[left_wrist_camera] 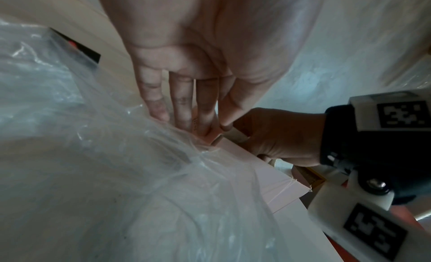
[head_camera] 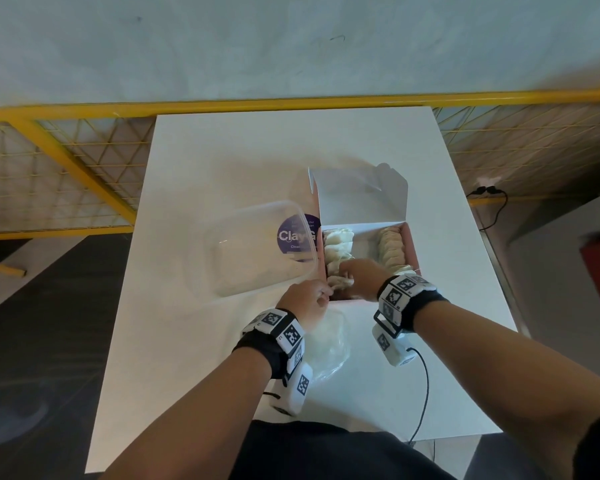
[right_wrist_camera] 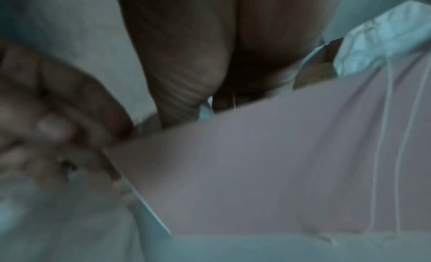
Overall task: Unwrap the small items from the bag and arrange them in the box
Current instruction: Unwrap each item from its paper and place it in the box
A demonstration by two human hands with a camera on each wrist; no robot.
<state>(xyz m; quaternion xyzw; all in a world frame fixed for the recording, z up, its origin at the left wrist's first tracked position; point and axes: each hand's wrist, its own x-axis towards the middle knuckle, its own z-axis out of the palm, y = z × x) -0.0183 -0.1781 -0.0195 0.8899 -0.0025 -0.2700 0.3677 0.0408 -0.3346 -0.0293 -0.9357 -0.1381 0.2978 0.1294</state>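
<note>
White tabletop, head view: clear tub, left; pink box holding two rows of pale items. Left wrist view alone shows crumpled bag beneath left hand, straight fingers pressing the box corner. Right hand reaches into the box; grip cannot be told.

Matt card box, crinkled plastic bag

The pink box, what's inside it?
The box holds two rows of pale wrapped items. The right hand reaches in, covering the near ones.
</note>
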